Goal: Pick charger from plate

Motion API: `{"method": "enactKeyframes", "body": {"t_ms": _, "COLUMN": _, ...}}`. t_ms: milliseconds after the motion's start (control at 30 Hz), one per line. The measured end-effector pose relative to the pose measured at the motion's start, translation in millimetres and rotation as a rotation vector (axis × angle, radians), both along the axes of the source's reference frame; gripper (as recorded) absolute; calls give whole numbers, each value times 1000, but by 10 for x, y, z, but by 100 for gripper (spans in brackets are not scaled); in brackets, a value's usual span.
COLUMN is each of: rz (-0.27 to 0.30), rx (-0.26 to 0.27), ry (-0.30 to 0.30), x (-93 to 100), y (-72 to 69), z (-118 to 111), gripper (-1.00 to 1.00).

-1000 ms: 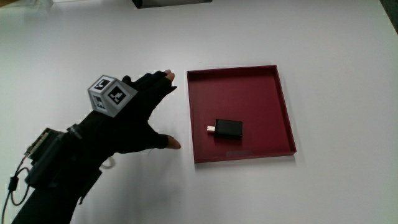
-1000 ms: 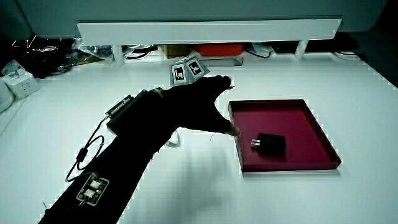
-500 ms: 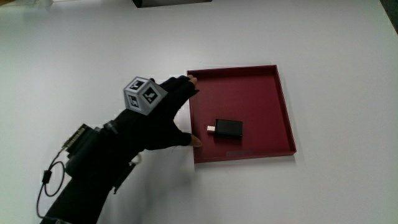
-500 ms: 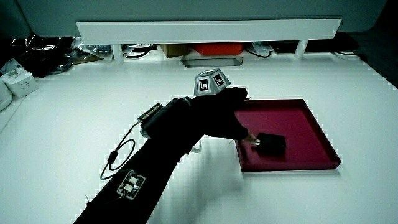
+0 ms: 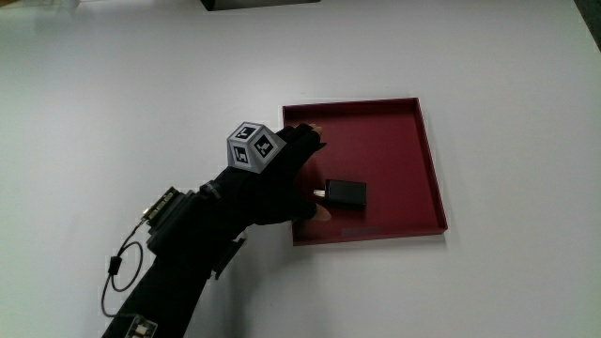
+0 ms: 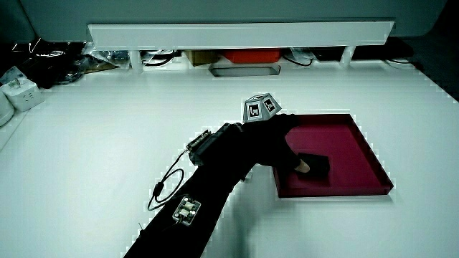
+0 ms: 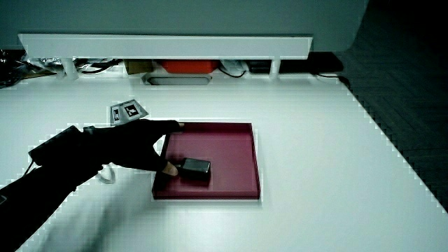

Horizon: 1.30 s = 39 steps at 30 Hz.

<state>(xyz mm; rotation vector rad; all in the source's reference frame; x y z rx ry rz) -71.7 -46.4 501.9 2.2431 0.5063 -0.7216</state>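
Hand: my gloved hand [image 5: 272,183] reaches over the edge of the red tray [image 5: 387,141], near the middle of the frame in the main view; my palm is over the white table [image 5: 141,84], just beside that edge.
Grip: spread and holding nothing. My fingers [image 5: 308,137] stretch out over the tray's rim, and my thumb [image 5: 321,214] points at the charger from the side nearer to me.
Charger: a small black charger [image 5: 346,194] lies flat inside the tray, in the part nearer to me, with its metal plug end turned toward my thumb.
Thumb and charger: close together. In a side view my thumb tip sits right at the charger's [image 7: 197,169] end; whether it touches, I cannot tell.
Cube: the patterned cube [image 5: 254,148] stands on the back of my hand, just outside the tray's edge.
Forearm: my sleeved forearm [image 5: 183,258] runs from the hand back toward me, with a small device [image 5: 167,210] strapped on it and a thin cable [image 5: 116,272] looping off it.
Side views: both show my hand [image 6: 276,143] [image 7: 140,143] low over the tray [image 6: 344,136] [image 7: 224,143], and one shows the charger [image 6: 319,166] partly covered by my thumb.
Partition: a low white partition [image 6: 240,32] runs along the table's edge farthest from me.
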Motion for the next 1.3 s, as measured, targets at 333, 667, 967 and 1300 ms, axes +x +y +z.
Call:
{"method": "enactKeyframes", "body": {"t_ms": 333, "rz": 7, "rx": -13, "ry": -30, "x": 196, "y": 21, "z": 208, "gripper": 0}}
{"method": "enactKeyframes", "body": {"t_ms": 667, "rz": 39, "rx": -13, "ry": -55, "x": 397, "y": 98, "z": 372, "gripper": 0}}
{"method": "enactKeyframes", "body": {"t_ms": 967, "rz": 65, "rx": -7, "ry": -68, "x": 460, "y": 126, "z": 395, "gripper": 0}}
{"method": "enactKeyframes", "body": {"t_ms": 1300, "rz": 67, "rx": 60, "ry": 28, "x": 494, "y": 161, "z": 341, "gripper": 45}}
